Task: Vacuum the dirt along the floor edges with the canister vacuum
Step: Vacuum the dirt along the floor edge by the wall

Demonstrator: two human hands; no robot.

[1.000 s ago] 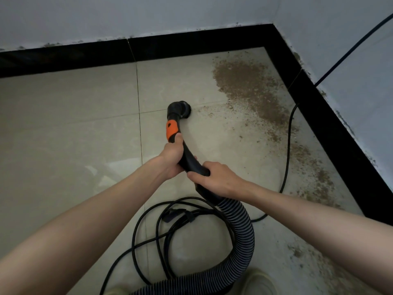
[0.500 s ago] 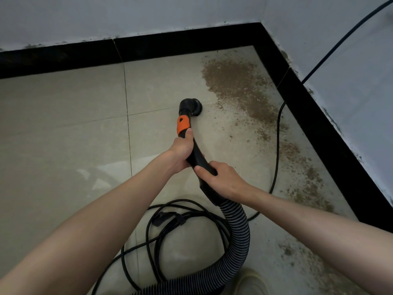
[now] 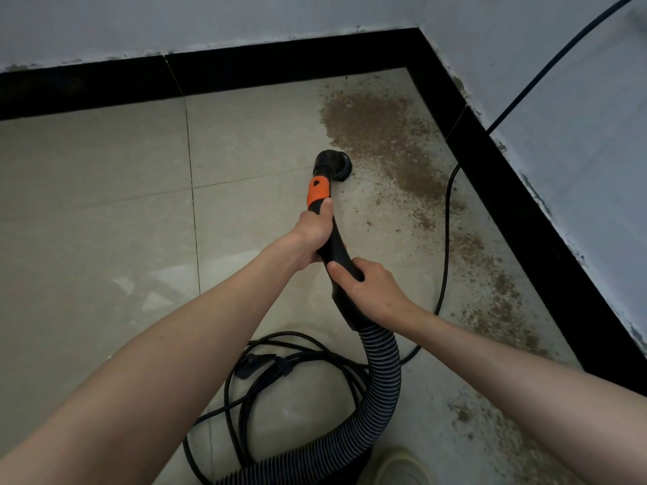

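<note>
Both hands hold the black curved vacuum handle. My left hand grips it just below the orange collar. My right hand grips it lower, above the ribbed grey hose. The round black brush nozzle rests on the beige tile at the left edge of a brown dirt patch. That dirt runs from the corner along the right-hand black skirting towards me. The canister is out of view.
A black power cord lies over the dirt and climbs the right wall. More cord is coiled on the floor under my arms. A pale shoe shows at the bottom. Black skirting also lines the far wall.
The nozzle has slid to the right across the tile, from the clean area up to the edge of the dirt patch. Both hands kept their grip and moved with it.
</note>
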